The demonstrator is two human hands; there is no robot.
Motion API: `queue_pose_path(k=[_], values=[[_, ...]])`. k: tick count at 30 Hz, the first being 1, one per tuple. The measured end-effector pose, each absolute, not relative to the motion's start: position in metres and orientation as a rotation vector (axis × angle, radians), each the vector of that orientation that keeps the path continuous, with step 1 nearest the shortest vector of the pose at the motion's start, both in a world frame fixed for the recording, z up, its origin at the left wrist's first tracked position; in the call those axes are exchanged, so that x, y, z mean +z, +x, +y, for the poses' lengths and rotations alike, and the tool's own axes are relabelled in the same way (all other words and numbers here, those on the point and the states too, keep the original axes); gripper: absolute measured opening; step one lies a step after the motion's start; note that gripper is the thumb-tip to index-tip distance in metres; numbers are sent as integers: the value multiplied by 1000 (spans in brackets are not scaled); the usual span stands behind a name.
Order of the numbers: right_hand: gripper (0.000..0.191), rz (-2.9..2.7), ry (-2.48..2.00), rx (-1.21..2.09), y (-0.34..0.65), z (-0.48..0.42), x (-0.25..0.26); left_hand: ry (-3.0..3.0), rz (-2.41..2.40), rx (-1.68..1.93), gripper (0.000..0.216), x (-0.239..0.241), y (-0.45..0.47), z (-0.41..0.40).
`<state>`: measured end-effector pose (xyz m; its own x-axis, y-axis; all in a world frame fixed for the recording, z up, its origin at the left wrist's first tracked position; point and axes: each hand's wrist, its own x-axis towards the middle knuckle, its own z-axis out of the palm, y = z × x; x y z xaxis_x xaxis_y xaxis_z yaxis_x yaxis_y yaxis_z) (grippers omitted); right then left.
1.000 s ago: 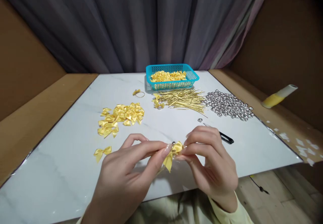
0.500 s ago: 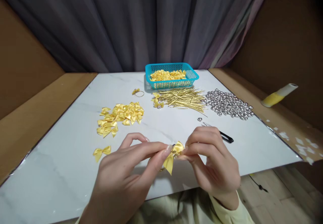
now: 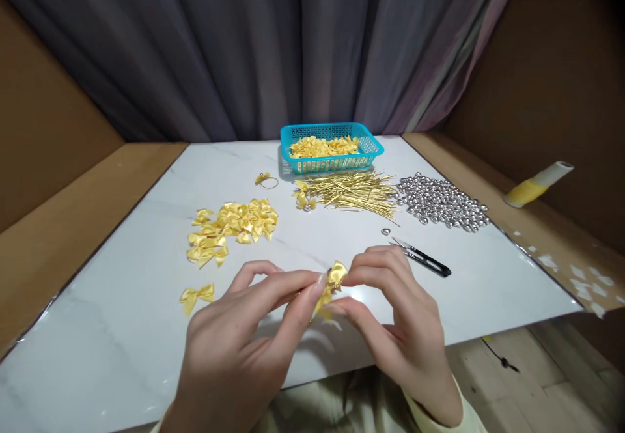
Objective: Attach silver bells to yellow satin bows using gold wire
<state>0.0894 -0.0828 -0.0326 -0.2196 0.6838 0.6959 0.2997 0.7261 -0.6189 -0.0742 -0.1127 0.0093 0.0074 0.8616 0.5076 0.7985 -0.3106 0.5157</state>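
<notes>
Both my hands meet over the near middle of the white marble board [image 3: 146, 329]. My left hand [image 3: 239, 348] and my right hand [image 3: 395, 322] each pinch the same small yellow ribbon bow [image 3: 332, 283] between thumb and fingertips. Something small and metallic seems to sit at the bow's knot, too small to name. A pile of yellow bows [image 3: 234, 224] lies to the left. One single bow [image 3: 196, 295] lies near my left hand.
A turquoise basket [image 3: 332, 146] of yellow bows stands at the back. In front of it lie gold pins [image 3: 356, 192] and a heap of silver beads [image 3: 442, 202]. Black snips [image 3: 422, 258] rest right of my hands. A yellow-white tube [image 3: 537, 184] lies on the wooden ledge.
The bow has turned in my fingers and sits more bunched. My right hand has shifted slightly left and down, which uncovers the black snips.
</notes>
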Motion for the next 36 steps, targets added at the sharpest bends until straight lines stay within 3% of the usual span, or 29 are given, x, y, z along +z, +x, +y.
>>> queue_pose_path(k=[9, 18, 26, 31, 36], values=[[17, -1824, -822, 673, 92, -84, -32, 2018, 1753, 1084, 5, 5, -78, -112], [22, -1830, -880, 600, 90, -90, -30, 1999, 1749, 1018, 4, 2, -74, -108], [14, -1909, -850, 507, 94, -90, -29, 1732, 1627, 965, 35, 2, -71, -104], [15, -1916, -845, 570, 98, -87, -28, 1813, 1486, 827, 18, 8, -76, -92], [13, -1917, -848, 592, 101, -84, -28, 1637, 1480, 942, 10, 5, -71, -92]])
